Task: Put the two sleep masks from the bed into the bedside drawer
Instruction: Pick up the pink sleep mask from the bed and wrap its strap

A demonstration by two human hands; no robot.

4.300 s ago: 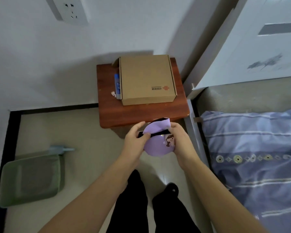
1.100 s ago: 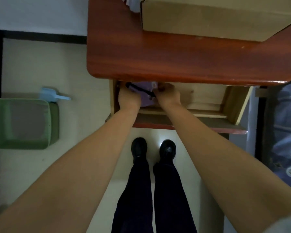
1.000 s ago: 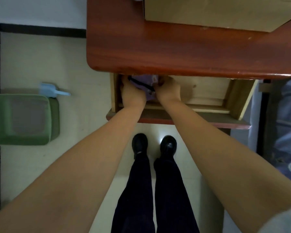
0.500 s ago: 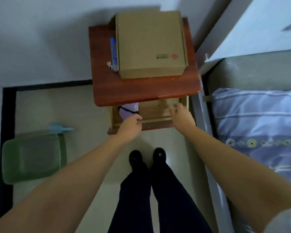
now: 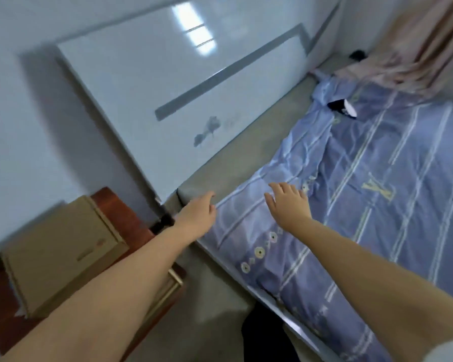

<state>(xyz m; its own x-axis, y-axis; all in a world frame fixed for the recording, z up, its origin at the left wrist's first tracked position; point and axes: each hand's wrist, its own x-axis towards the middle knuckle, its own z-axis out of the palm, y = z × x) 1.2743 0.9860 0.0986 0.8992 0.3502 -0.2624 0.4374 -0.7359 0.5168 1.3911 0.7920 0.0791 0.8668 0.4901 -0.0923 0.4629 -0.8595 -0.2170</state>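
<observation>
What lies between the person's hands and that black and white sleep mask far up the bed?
Nothing visible blocks it. Between the empty right hand, the left hand and the sleep mask there is only the rumpled striped blue bedsheet, lying low.

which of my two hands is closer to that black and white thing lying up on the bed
The right hand, stretched out open over the blue striped sheet; the left hand is back at the mattress corner, farther from the black-and-white item.

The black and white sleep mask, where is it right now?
In the head view, the black and white sleep mask lies on the blue striped bedsheet at the upper right, near the pink curtain, far beyond both empty hands.
</observation>
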